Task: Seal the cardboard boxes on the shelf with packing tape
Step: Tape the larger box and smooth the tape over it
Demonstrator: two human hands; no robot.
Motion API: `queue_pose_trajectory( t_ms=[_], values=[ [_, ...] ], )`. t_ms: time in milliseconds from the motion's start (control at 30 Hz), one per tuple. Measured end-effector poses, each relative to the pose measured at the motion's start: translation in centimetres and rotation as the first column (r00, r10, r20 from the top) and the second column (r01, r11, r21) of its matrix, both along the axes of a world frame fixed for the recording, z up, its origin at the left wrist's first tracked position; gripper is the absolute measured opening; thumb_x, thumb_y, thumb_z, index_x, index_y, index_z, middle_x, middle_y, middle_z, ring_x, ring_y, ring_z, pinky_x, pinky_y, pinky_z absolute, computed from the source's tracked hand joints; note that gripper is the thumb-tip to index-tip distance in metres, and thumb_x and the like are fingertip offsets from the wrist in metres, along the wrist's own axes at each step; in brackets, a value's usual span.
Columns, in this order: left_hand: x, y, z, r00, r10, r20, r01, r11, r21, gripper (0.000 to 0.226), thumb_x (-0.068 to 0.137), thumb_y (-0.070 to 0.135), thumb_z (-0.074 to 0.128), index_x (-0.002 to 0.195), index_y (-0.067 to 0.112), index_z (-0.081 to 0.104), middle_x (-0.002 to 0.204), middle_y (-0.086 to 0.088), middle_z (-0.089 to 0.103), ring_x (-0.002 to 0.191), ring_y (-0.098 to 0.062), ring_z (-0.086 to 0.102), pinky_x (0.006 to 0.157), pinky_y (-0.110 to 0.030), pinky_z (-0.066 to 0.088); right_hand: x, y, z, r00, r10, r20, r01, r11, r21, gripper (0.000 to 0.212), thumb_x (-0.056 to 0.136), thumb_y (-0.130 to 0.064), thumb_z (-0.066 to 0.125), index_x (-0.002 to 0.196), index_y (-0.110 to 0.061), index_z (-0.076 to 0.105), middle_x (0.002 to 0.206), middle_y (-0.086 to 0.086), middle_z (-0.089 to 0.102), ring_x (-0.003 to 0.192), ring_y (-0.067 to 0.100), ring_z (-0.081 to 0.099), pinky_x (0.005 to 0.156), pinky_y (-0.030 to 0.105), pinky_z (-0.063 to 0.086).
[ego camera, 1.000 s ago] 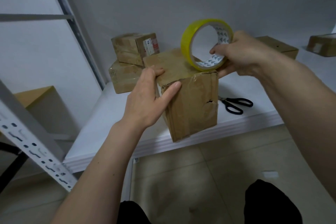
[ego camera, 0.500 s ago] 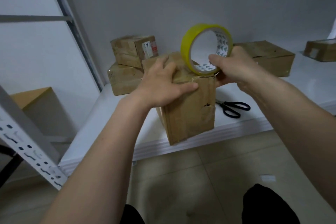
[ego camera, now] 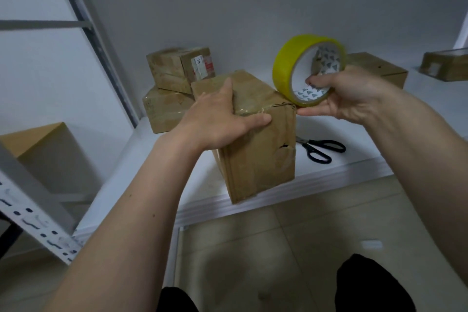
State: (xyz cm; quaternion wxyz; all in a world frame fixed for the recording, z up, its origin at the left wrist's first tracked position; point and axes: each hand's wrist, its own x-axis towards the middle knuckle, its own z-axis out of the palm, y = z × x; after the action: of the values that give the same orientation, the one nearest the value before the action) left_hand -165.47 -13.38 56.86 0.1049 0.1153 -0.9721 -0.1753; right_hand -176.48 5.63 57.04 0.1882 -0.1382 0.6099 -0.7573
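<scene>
A tall brown cardboard box (ego camera: 260, 159) stands at the front edge of the white shelf (ego camera: 354, 167). My left hand (ego camera: 217, 119) lies over its top front edge, fingers on the top and thumb pressing along the taped front rim. My right hand (ego camera: 347, 96) grips a yellow roll of packing tape (ego camera: 286, 68) just off the box's top right corner, thumb inside the core and fingers under the roll. The roll stands on edge, touching the corner.
Two stacked boxes (ego camera: 177, 83) sit behind at the left. A flat box (ego camera: 379, 71) and another box (ego camera: 445, 64) lie at the back right. Black scissors (ego camera: 319, 148) rest on the shelf right of the tall box. A metal shelf upright (ego camera: 33, 213) crosses the lower left.
My left hand has slid from the box's left side up onto its top front edge. The tape roll has shifted right to the box's top right corner.
</scene>
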Motion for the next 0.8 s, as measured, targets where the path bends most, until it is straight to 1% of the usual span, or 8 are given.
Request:
queue_pose_trajectory(
  t_ms=[133, 267, 367, 500, 533, 600, 700, 800],
  values=[
    [0.0, 0.5, 0.2, 1.000, -0.006, -0.004, 0.006, 1.000, -0.014, 0.109, 0.077, 0.079, 0.055, 0.158, 0.020, 0.012, 0.157, -0.004, 0.034, 0.143, -0.028, 0.032, 0.117, -0.043, 0.029, -0.6, 0.2, -0.2, 0.998, -0.002, 0.061, 0.003, 1.000, -0.012, 0.006, 0.097, -0.001, 0.049, 0.096, -0.006, 0.051, 0.098, 0.013, 0.063, 0.065, 0.025, 0.071, 0.045, 0.038, 0.056],
    [0.1, 1.2, 0.6, 0.999, -0.037, -0.001, 0.037, 0.999, 0.010, 0.093, 0.083, 0.067, 0.058, 0.153, 0.017, 0.024, 0.151, -0.004, 0.040, 0.137, -0.025, 0.039, 0.104, -0.032, 0.034, -0.9, 0.4, -0.6, 0.996, -0.003, 0.091, 0.003, 1.000, 0.003, 0.005, 0.097, -0.001, 0.048, 0.097, -0.005, 0.050, 0.095, 0.016, 0.063, 0.058, 0.027, 0.071, 0.042, 0.038, 0.055],
    [0.1, 1.2, 0.7, 1.000, -0.028, 0.010, 0.028, 1.000, 0.003, 0.093, 0.084, 0.068, 0.057, 0.153, 0.015, 0.024, 0.151, -0.005, 0.040, 0.137, -0.026, 0.039, 0.105, -0.032, 0.035, -1.1, 0.6, -0.7, 0.996, -0.002, 0.086, 0.002, 1.000, -0.002, 0.005, 0.097, -0.001, 0.048, 0.099, -0.005, 0.050, 0.097, 0.017, 0.062, 0.061, 0.029, 0.071, 0.041, 0.037, 0.054],
    [0.3, 1.1, 0.5, 0.999, -0.028, 0.023, 0.029, 0.999, -0.027, 0.097, 0.082, 0.072, 0.053, 0.155, 0.017, 0.021, 0.153, -0.007, 0.037, 0.139, -0.027, 0.036, 0.110, -0.038, 0.033, -1.5, 0.9, -2.9, 0.987, -0.032, 0.158, 0.025, 0.999, 0.048, 0.020, 0.095, 0.001, 0.050, 0.114, -0.005, 0.046, 0.107, 0.019, 0.062, 0.088, 0.036, 0.067, 0.045, 0.044, 0.056],
    [0.3, 1.0, 0.5, 0.999, -0.022, 0.023, 0.023, 0.999, -0.029, 0.097, 0.082, 0.072, 0.053, 0.155, 0.017, 0.021, 0.153, -0.007, 0.036, 0.140, -0.027, 0.034, 0.111, -0.038, 0.032, -1.5, 0.7, -3.6, 0.980, -0.030, 0.199, 0.022, 0.999, 0.042, 0.019, 0.095, 0.001, 0.050, 0.112, -0.005, 0.047, 0.106, 0.019, 0.063, 0.086, 0.034, 0.067, 0.045, 0.044, 0.056],
    [0.2, 0.6, 0.4, 1.000, -0.013, 0.007, 0.013, 1.000, -0.010, 0.088, 0.082, 0.072, 0.055, 0.148, 0.020, 0.032, 0.145, -0.008, 0.043, 0.136, -0.029, 0.039, 0.109, -0.041, 0.036, -1.1, 0.1, -4.6, 0.967, -0.014, 0.255, 0.015, 1.000, -0.001, 0.012, 0.095, 0.001, 0.049, 0.104, -0.006, 0.050, 0.102, 0.019, 0.064, 0.075, 0.030, 0.070, 0.046, 0.043, 0.057],
    [0.0, 0.2, 0.0, 0.999, -0.045, -0.029, 0.045, 0.999, 0.012, 0.066, 0.080, 0.071, 0.059, 0.123, 0.022, 0.050, 0.128, -0.006, 0.054, 0.122, -0.029, 0.047, 0.102, -0.046, 0.043, -1.1, -0.3, -5.5, 0.963, 0.009, 0.270, 0.015, 0.996, -0.088, 0.011, 0.096, -0.002, 0.049, 0.106, -0.006, 0.052, 0.100, 0.018, 0.067, 0.070, 0.027, 0.073, 0.056, 0.045, 0.060],
    [0.1, -0.2, -0.4, 0.993, -0.073, -0.095, 0.076, 0.997, 0.034, 0.067, 0.076, 0.076, 0.058, 0.118, 0.024, 0.054, 0.125, -0.002, 0.056, 0.118, -0.026, 0.048, 0.101, -0.046, 0.043, -0.6, -0.7, -6.4, 0.966, 0.041, 0.254, -0.019, 0.996, -0.087, 0.018, 0.096, -0.016, 0.054, 0.112, -0.008, 0.054, 0.101, 0.020, 0.069, 0.079, 0.030, 0.072, 0.072, 0.046, 0.059]
  ],
)
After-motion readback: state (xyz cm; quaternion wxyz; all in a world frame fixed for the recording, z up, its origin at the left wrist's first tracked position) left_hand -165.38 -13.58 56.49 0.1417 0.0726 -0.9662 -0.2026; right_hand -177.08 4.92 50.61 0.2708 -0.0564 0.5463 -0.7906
